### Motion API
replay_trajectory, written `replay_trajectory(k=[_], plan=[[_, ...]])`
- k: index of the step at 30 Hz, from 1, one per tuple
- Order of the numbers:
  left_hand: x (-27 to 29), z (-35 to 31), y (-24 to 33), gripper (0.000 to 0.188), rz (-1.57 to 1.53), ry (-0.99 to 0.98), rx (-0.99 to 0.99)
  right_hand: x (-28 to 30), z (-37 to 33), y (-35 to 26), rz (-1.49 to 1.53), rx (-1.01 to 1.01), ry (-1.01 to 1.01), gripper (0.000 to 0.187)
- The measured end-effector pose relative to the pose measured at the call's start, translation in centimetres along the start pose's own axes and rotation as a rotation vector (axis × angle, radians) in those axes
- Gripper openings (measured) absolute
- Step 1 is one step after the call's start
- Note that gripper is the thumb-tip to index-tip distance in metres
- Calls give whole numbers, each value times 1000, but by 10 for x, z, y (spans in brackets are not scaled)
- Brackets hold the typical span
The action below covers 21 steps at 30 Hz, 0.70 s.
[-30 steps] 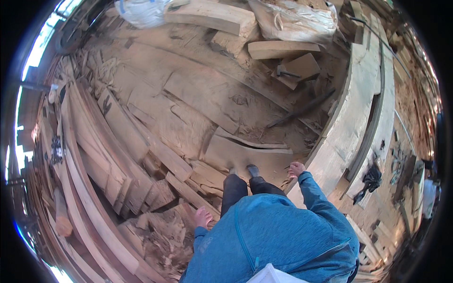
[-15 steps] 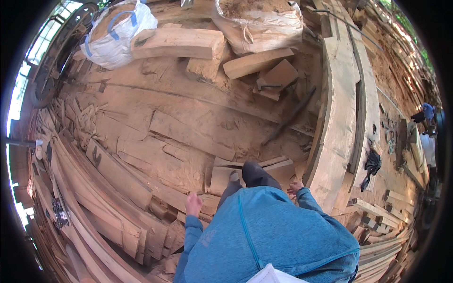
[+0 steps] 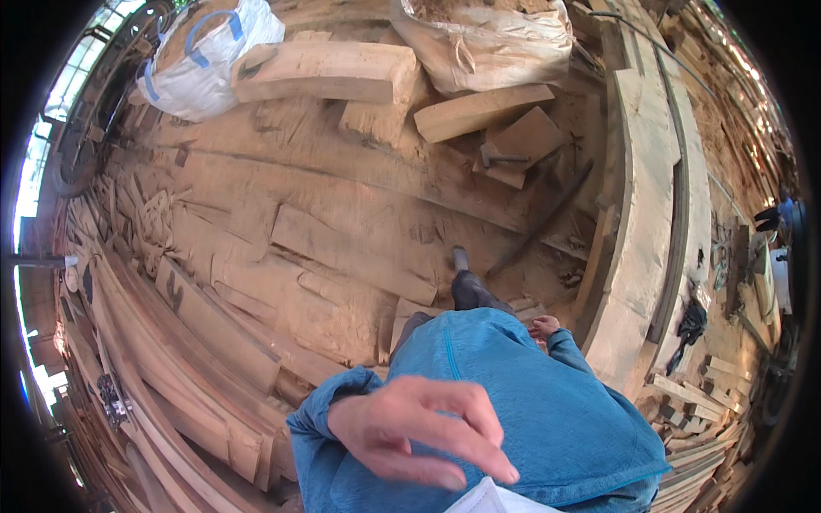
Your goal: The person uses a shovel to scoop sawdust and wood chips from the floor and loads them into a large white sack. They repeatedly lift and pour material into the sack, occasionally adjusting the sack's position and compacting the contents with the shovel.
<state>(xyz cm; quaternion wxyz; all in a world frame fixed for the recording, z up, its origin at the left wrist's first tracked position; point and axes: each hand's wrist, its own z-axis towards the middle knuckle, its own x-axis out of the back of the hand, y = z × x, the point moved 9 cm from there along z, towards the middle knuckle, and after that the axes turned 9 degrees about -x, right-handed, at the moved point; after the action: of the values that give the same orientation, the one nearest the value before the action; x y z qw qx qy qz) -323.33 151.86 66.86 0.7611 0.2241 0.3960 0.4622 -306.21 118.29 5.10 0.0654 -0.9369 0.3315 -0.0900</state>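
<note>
My left hand is raised in front of my chest, close to the white pointed edge at the bottom. Its fingers are apart and bent, the index finger stretched out, and nothing is in it. Low at my side, my right hand hangs by the long thick plank, apart from it. Its fingers look loosely curled, with no object visible in them. My blue sleeves and jacket fill the lower middle. One foot is forward on the dusty wooden floor.
Curved stacked boards line the left. Ahead lie a heavy beam, a white sack with blue handles and a filled sack. A hammer rests on a wood block; a dark pole lies nearby. Black plastic is at right.
My left hand has come up from my side to in front of my chest. A foot has stepped forward, and the view has shifted slightly. My right hand remains low.
</note>
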Motion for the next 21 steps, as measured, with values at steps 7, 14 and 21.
replay_trajectory(k=[7, 14, 21], plan=[[124, 56, -99, 14, -246, -69, -31, 92, 105, -59, 306, -70, 229, 26], [210, 117, -87, 14, -131, 194, -142, 83, 119, -192, -35, 205, 91, 21], [286, 149, -105, 18, -92, 340, -225, 82, 154, -257, 475, 202, 98, 26]])
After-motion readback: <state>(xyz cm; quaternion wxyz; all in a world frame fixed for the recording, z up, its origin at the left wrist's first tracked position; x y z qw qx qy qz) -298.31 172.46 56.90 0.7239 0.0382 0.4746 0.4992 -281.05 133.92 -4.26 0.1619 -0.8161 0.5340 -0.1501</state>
